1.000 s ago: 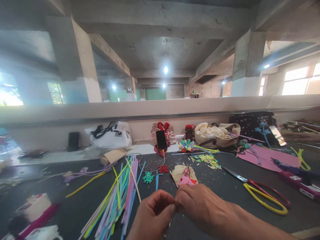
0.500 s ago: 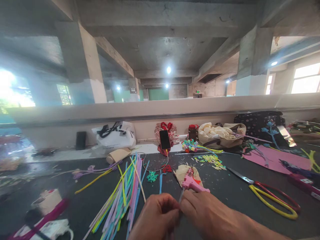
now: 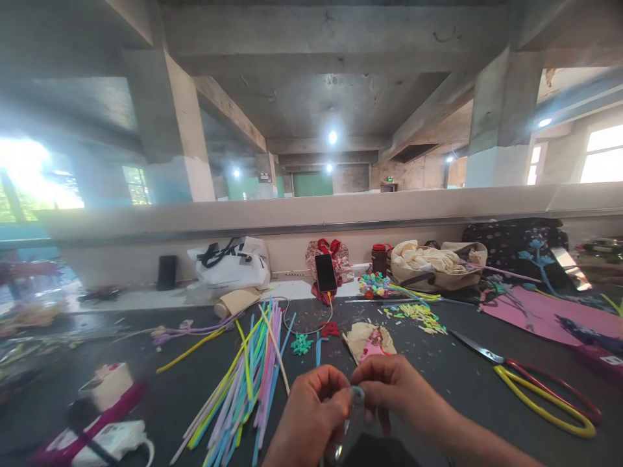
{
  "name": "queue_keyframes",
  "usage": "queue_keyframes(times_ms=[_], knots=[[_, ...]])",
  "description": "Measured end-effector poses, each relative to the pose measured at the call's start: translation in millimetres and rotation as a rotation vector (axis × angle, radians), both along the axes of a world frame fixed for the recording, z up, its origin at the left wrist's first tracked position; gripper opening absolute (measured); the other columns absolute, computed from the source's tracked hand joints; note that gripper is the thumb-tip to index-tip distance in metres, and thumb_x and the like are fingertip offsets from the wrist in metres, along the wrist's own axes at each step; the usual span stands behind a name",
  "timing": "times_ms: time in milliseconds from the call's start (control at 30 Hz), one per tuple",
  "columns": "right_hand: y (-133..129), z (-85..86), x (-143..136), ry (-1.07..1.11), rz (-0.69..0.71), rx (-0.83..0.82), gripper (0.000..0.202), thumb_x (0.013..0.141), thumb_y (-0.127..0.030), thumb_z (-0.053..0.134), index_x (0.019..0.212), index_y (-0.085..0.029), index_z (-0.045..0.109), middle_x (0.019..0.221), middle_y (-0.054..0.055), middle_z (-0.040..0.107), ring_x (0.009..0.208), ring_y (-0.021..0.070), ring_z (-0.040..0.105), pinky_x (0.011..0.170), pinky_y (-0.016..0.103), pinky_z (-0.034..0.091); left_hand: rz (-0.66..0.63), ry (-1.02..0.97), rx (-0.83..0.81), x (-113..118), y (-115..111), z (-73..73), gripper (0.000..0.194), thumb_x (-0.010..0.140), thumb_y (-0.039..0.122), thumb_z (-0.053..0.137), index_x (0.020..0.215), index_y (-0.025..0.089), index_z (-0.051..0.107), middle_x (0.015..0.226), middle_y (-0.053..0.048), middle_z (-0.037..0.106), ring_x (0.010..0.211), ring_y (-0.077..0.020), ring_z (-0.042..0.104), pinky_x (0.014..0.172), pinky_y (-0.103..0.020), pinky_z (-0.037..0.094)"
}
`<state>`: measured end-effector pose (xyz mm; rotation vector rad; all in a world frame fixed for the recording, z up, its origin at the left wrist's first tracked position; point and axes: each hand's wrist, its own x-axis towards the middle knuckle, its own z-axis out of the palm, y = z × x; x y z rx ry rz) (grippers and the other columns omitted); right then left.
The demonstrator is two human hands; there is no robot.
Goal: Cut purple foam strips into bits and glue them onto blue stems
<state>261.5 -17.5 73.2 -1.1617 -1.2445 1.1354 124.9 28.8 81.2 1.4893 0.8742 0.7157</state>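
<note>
My left hand (image 3: 311,415) and my right hand (image 3: 392,389) meet low at the centre, over a dark tabletop (image 3: 438,363). Both pinch a small pale-blue curled pipe cleaner (image 3: 358,394) between their fingertips. Its lower end runs down between the hands and is partly hidden. Just beyond the hands lies a crumpled tan paper (image 3: 363,336) with a pink glue gun (image 3: 372,350) on it.
A fan of coloured pipe cleaners (image 3: 248,383) lies left of the hands. Scissors with yellow and red handles (image 3: 535,383) lie to the right. A phone (image 3: 326,272) leans on a red bag at the back, beside a white bag (image 3: 231,263). Pink sheet (image 3: 535,311) far right.
The camera view has swung slightly leftward and the hands have lifted a little. A blue loop of pipe cleaner now shows between the fingertips.
</note>
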Motion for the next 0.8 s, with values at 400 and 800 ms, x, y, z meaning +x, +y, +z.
queue_keyframes(times_ms=[400,800], knots=[[0.1,-14.9,-6.3,-0.105,-0.065,0.035,0.020,0.069,-0.029,0.056,0.077,-0.013,0.065,0.045,-0.004,0.055,0.034,0.0052,0.045,0.037,0.016,0.038,0.211,0.104,0.370,0.6,-8.8,-8.9,0.011,0.062,0.026,0.053,0.054,0.019,0.051,0.045,0.004,0.048,0.046,-0.0105,0.043,0.043,-0.019,0.029],[-5.1,13.9,0.7,-0.675,-0.233,0.288,0.020,0.055,-0.005,0.044,0.058,-0.014,0.062,0.048,-0.004,0.052,0.045,0.0070,0.044,0.041,0.016,0.029,0.082,0.126,0.324,-1.9,-7.5,-11.7,0.025,0.067,0.040,0.051,0.055,0.018,0.054,0.048,0.005,0.045,0.049,-0.0103,0.039,0.049,-0.020,0.026]])
